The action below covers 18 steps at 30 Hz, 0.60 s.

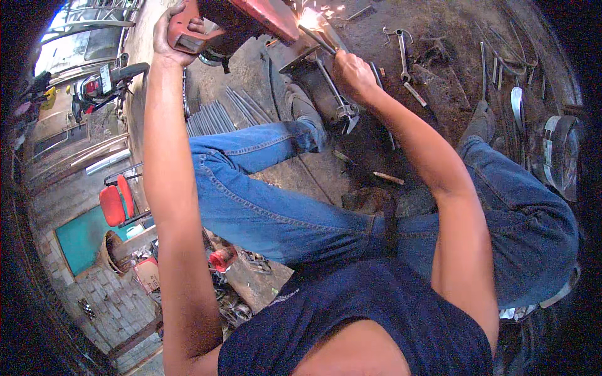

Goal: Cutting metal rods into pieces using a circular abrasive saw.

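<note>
My left hand (168, 41) is at the upper left, closed around the red D-shaped handle (187, 39) of what looks like a cut-off saw. The saw's red guard (266, 17) slopes toward the top middle, where bright sparks (311, 17) fly. My right hand (357, 74) grips a thin dark metal bar (317, 39), whose far end reaches the sparks. Just below that hand, a metal screw rod (330, 83) runs from a bracket toward a wrench-like metal piece (348, 115). The saw's blade and the cutting point are hidden by the guard and the glare.
Many cut metal rods (216, 119) lie on the floor at the left. A double-ended wrench (402, 53) and a round roll (560, 153) are at the right. My jeans-clad legs spread around the work area. A motorcycle (97, 86) and red chair (114, 205) stand farther left.
</note>
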Tool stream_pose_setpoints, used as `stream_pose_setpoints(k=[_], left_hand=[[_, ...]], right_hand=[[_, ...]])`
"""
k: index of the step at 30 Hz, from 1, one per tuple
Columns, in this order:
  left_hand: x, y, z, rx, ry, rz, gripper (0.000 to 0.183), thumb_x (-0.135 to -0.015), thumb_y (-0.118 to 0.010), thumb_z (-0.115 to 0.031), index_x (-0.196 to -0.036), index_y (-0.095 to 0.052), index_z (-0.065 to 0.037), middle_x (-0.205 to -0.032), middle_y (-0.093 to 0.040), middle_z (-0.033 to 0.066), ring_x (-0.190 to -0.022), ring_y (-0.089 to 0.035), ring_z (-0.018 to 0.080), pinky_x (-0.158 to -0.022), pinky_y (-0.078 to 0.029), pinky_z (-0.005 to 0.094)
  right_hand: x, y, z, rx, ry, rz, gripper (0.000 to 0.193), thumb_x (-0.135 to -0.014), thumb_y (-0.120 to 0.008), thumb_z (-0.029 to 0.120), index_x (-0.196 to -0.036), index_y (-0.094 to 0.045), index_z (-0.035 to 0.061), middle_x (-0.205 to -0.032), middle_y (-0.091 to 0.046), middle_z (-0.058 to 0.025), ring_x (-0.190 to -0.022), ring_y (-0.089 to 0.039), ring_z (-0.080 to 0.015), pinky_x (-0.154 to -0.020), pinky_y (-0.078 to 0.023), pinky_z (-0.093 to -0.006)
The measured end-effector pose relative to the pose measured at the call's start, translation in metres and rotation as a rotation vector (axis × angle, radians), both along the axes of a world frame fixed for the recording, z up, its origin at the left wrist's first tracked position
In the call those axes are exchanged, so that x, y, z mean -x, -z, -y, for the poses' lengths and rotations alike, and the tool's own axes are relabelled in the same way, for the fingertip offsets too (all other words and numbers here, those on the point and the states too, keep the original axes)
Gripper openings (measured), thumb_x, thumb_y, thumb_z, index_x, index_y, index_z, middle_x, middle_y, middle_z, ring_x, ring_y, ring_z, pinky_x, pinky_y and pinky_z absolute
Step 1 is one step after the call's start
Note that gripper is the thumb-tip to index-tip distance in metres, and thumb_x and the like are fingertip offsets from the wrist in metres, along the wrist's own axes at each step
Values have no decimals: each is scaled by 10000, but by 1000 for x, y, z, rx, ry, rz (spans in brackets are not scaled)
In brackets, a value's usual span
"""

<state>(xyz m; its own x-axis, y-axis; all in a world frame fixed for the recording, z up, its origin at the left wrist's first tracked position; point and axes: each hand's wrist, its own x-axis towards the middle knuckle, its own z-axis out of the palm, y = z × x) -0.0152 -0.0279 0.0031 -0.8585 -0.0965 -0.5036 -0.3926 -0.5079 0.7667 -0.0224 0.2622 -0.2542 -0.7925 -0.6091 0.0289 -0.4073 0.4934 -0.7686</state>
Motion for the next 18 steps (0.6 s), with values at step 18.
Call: stream_pose_setpoints(k=[18], left_hand=[[0,4,8,23,-9,7,254,-820,-489,-244,-924,-405,-29,-701,-449,67,-572,-481,145,-591,-472,289]], right_hand=[[4,0,1,-44,-4,-68,135,-817,-394,93,-896,-442,-5,-760,-577,-263,-740,-583,-424,-621,-462,-494]])
